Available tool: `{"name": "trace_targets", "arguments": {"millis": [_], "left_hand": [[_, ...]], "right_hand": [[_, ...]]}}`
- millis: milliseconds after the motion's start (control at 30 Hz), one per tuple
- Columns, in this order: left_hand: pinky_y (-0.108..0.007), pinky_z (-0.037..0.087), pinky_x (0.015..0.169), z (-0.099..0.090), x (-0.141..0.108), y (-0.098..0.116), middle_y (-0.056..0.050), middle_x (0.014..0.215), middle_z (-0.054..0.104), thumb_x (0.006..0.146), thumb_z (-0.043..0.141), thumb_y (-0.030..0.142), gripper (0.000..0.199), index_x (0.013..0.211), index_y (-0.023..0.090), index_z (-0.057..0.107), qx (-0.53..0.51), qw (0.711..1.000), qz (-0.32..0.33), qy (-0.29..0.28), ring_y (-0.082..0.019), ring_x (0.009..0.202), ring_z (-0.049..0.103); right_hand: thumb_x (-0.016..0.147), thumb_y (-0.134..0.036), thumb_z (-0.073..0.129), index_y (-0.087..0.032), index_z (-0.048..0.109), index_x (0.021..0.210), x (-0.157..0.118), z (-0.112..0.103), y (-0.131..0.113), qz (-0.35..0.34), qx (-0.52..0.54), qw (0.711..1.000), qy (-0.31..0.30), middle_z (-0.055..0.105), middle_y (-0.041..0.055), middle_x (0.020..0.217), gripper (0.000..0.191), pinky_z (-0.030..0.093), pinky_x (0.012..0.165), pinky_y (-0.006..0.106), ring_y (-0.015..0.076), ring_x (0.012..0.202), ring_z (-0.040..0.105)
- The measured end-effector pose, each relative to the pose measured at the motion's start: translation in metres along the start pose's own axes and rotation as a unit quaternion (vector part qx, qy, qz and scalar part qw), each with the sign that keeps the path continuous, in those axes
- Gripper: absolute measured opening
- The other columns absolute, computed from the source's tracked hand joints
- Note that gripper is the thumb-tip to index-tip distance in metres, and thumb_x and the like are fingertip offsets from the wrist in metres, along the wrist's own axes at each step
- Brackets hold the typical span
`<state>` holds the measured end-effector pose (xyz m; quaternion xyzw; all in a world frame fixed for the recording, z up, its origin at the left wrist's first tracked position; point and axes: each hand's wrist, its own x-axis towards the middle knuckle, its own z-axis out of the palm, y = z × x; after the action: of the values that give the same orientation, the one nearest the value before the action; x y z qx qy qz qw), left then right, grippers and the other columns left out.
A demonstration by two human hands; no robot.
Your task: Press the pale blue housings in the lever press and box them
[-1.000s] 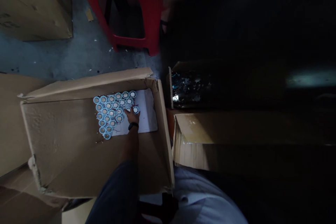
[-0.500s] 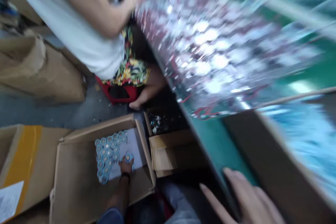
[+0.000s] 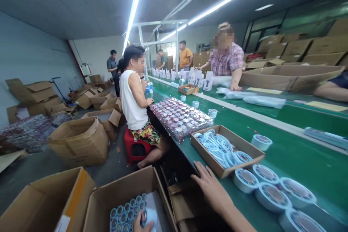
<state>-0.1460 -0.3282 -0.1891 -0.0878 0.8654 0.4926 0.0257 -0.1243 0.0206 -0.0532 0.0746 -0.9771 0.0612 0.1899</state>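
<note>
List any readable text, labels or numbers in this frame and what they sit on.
None can be read.
White label on the yellow-taped carton: print too small to read.
White retail boxes on the green table: dark printing, blurred.
White wall sign: no legible characters.
Round blue-rimmed parts in the open carton by the left hand: no markings readable.
Right hand rests on the table edge, nothing printed near it.

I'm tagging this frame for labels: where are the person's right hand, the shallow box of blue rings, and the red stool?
right hand [image 3: 210, 185], head view, back of the hand.
shallow box of blue rings [image 3: 206, 156], head view, near side wall.
red stool [image 3: 130, 142], head view, seat's front edge.
</note>
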Motion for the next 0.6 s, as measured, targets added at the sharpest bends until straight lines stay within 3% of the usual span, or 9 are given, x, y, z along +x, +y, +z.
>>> {"name": "trace_targets", "arguments": {"millis": [67,167,267,333,400,533,600], "left_hand": [[-0.041,0.050,0.103,-0.029,-0.005,0.005,-0.014,0.105,0.072,0.048,0.076,0.051,0.061,0.097,0.016,0.071,-0.041,0.999,0.031,-0.006,-0.036,0.113,0.064],[-0.042,0.047,0.107,-0.072,-0.018,0.018,-0.014,0.121,0.067,0.050,0.074,0.059,0.069,0.106,0.018,0.068,-0.022,0.992,0.122,-0.008,-0.036,0.121,0.059],[-0.040,0.046,0.109,-0.087,-0.031,0.041,-0.009,0.128,0.062,0.061,0.067,0.061,0.059,0.108,0.025,0.066,0.000,0.976,0.218,-0.005,-0.033,0.127,0.055],[-0.040,0.047,0.108,-0.074,-0.041,0.070,-0.008,0.132,0.059,0.064,0.066,0.057,0.054,0.109,0.026,0.065,0.009,0.966,0.256,-0.031,-0.033,0.128,0.055],[-0.040,0.048,0.107,-0.045,-0.058,0.114,-0.009,0.136,0.054,0.064,0.068,0.051,0.052,0.110,0.026,0.065,0.038,0.948,0.299,-0.099,-0.033,0.129,0.054],[-0.034,0.046,0.108,0.025,-0.107,0.224,-0.005,0.149,0.039,0.065,0.072,0.032,0.054,0.119,0.030,0.064,0.146,0.859,0.402,-0.282,-0.028,0.130,0.053],[-0.031,0.049,0.101,0.056,-0.123,0.274,-0.004,0.149,0.037,0.069,0.072,0.030,0.058,0.125,0.031,0.061,0.199,0.816,0.433,-0.326,-0.025,0.119,0.061]], "right_hand": [[0.062,0.009,0.044,-0.014,0.073,0.109,0.003,-0.015,-0.008,0.036,0.078,0.996,-0.022,0.043,0.0223,0.146,0.060,0.035,0.113,0.058,0.0342,0.139,0.042],[0.060,0.007,0.046,-0.012,0.073,0.106,0.000,-0.038,-0.025,0.074,0.157,0.985,0.017,0.053,0.0206,0.137,0.056,0.037,0.114,0.053,0.0313,0.131,0.050],[0.067,0.000,0.049,-0.017,0.072,0.107,-0.010,-0.053,-0.039,0.117,0.178,0.972,0.094,0.064,0.0117,0.122,0.049,0.047,0.107,0.039,0.0226,0.117,0.060],[0.072,-0.006,0.049,-0.020,0.071,0.108,-0.020,-0.063,-0.037,0.159,0.185,0.955,0.168,0.067,0.0079,0.114,0.044,0.050,0.100,0.032,0.0192,0.109,0.062],[0.077,-0.010,0.045,-0.019,0.070,0.106,-0.037,-0.078,-0.024,0.216,0.182,0.925,0.256,0.067,0.0071,0.109,0.039,0.051,0.097,0.030,0.0177,0.105,0.062],[0.085,-0.020,0.035,-0.013,0.064,0.108,-0.091,-0.118,0.034,0.351,0.165,0.821,0.419,0.065,0.0123,0.106,0.038,0.050,0.091,0.035,0.0200,0.098,0.061],[0.084,-0.024,0.034,-0.011,0.062,0.110,-0.117,-0.134,0.066,0.402,0.164,0.773,0.463,0.064,0.0144,0.106,0.040,0.050,0.086,0.036,0.0215,0.096,0.060]]}}
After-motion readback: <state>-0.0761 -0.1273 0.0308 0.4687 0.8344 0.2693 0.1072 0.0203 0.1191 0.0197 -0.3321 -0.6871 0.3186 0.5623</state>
